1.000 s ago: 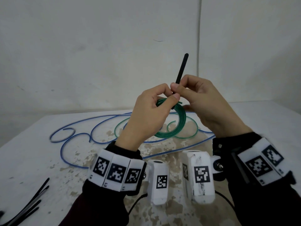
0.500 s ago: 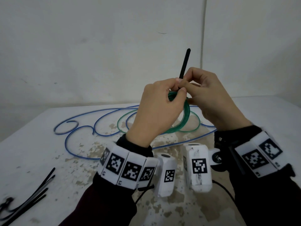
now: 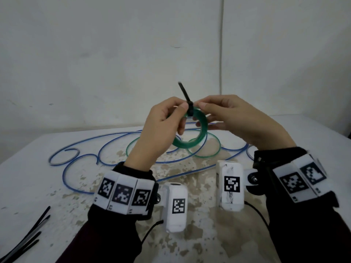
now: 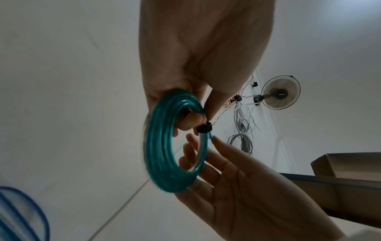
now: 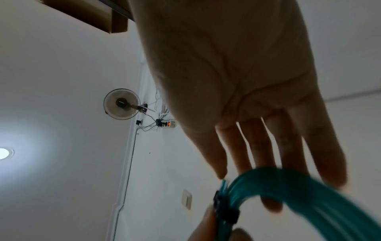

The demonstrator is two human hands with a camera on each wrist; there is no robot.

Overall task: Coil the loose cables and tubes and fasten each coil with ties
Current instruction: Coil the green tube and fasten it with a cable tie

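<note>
Black tie (image 3: 187,100) tail now tilts leftward, cinched shorter. Left hand (image 3: 161,130) pinches the tie on the green coil (image 3: 197,135), raised between both hands; right hand (image 3: 233,120) steadies it, fingers relaxed. Next: confirm tightness, then coil the blue tube (image 3: 79,173) below on the worktop (image 3: 28,177).

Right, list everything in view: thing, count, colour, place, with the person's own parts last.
coiled green plastic tube: one, green, held up above the table between both hands.
black plastic cable tie: one, black, wrapped round the top of the coil, its tail sticking upward.
loose green tube: one, green, in loops on the table behind the coil.
loose blue tube: one, blue, sprawled in loops across the table.
spare black ties: several, black, near left edge of the table.
worn white table: one, white with bare patches.
wall fan: one, dark, on the wall.
cardboard box: one, brown, at the right in the left wrist view.
left hand: pinches the coil beside the tie.
right hand: thumb and forefinger at the tie, other fingers straight.
</note>
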